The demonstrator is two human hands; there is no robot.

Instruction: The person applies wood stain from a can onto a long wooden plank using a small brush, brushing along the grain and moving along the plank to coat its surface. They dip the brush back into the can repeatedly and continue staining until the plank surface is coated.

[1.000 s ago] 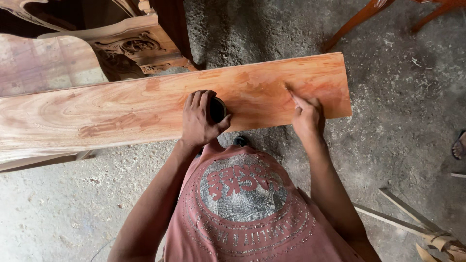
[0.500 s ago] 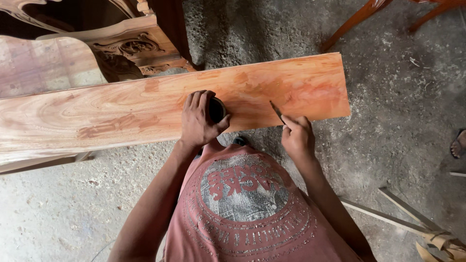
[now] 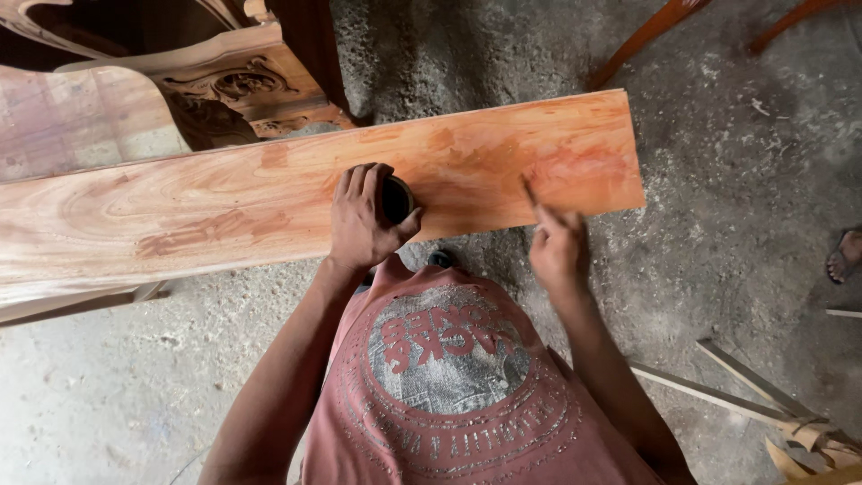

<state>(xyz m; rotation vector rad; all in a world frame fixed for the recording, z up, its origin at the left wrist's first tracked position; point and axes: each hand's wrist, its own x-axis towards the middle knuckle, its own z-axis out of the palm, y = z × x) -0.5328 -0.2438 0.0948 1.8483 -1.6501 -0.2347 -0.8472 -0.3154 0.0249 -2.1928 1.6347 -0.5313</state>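
A long reddish wooden plank [image 3: 224,202] lies across the view, its right end patched with darker orange filler. My left hand [image 3: 359,220] rests on the plank's near edge and is wrapped around a small dark round container [image 3: 396,198]. My right hand [image 3: 558,247] hovers at the plank's near edge, further right, and pinches a thin flat stick-like tool [image 3: 532,196] whose tip points at the orange patch. My pink printed shirt fills the bottom middle.
Carved wooden furniture [image 3: 242,85] stands behind the plank at upper left. Thin wooden strips [image 3: 718,395] lie on the dusty concrete floor at lower right. Another person's sandalled foot [image 3: 844,256] shows at the right edge. Orange chair legs [image 3: 646,36] stand at top right.
My right hand has pulled back from the plank's surface toward its near edge, bringing the thin tool with it. My left hand has stayed on the dark container.
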